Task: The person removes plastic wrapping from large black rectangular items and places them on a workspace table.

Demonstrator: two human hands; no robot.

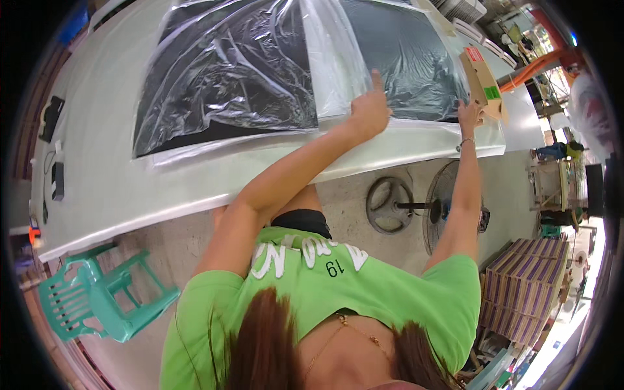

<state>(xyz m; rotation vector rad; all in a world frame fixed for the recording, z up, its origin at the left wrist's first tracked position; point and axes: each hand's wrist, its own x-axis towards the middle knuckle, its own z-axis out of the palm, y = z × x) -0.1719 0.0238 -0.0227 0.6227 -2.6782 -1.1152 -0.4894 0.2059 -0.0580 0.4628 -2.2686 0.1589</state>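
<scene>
Two dark flat panels lie on the white-covered table: a black panel [188,135] on the left and a dark grey panel [406,49] on the right. Wrinkled clear plastic film [253,68] covers the black one, and more film [335,58] spreads between the two and over the grey one. My left hand [370,112] rests at the near left edge of the grey panel, its index finger stretched out over the film. At that panel's near right corner, my right hand [469,117] has its fingers bent around the film's edge.
A cardboard box [481,81] lies just beyond my right hand on the table [97,169]. Small black items [58,181] sit at the far left. Below are a green plastic chair [107,292], a fan [442,208] with a round base, and a striped cloth-covered stack [523,289].
</scene>
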